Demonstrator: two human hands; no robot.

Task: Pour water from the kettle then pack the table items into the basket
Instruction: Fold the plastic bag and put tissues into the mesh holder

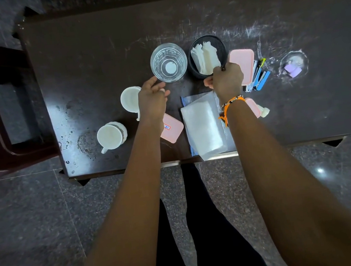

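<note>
A dark table point(84, 55) holds a clear glass point(168, 62) near the middle. At its 3 o'clock sits a black basket point(221, 44) with white papers inside. The right hand point(226, 80) pinches the basket's rim. The left hand point(151, 95) hovers with loose fingers at the glass's 7 o'clock, over a white cup point(128, 98).

A round black basket point(221, 44) sits on the table with white folded papers point(205, 58) standing inside it. Just to its left stands a clear glass point(168, 62), upright. Two white cups point(128, 98) point(110, 137) stand nearby.
</note>
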